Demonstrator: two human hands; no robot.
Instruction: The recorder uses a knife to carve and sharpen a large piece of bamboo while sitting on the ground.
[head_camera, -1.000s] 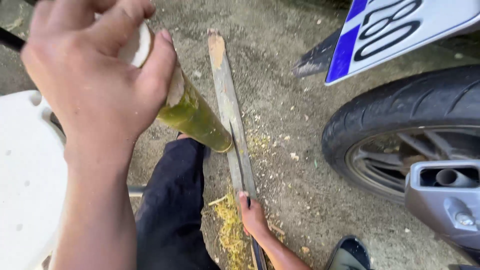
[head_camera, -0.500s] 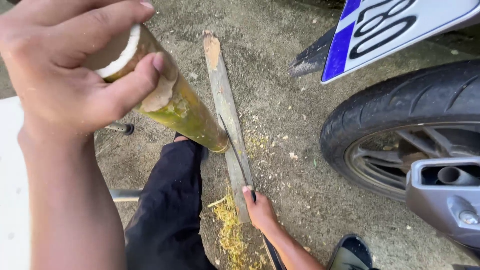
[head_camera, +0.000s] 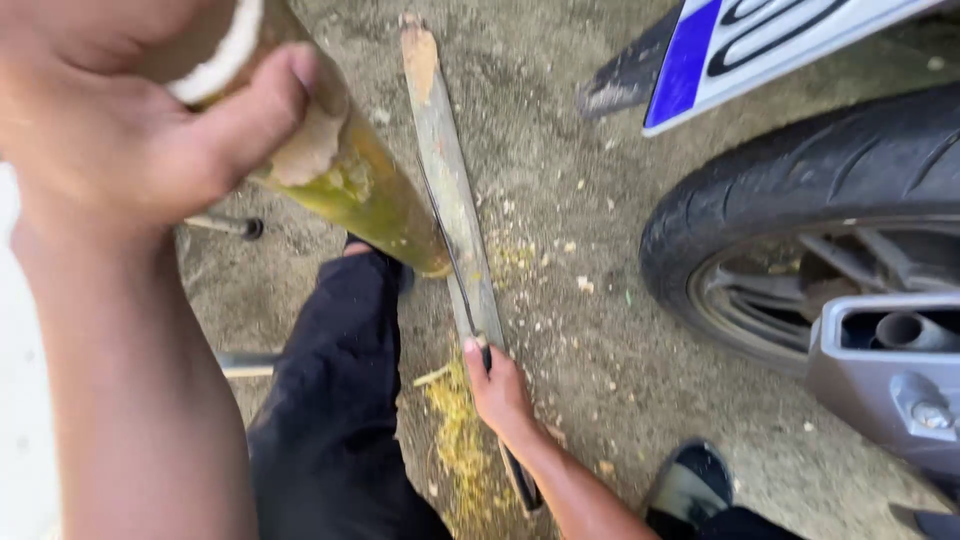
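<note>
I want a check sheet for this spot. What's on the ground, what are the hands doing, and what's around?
Surface: bare concrete ground, gritty.
Job's things: green bamboo tube slanting down onto a flat wooden slat; a long knife blade lies along the slat.
Clutter: yellow shavings and pale chips scattered about.
Hands: left hand grips the tube's top end; right hand holds the knife handle low down.
Cables: nothing seen.
Surroundings: motorbike tyre, exhaust, plate; dark trouser leg; sandal.
</note>
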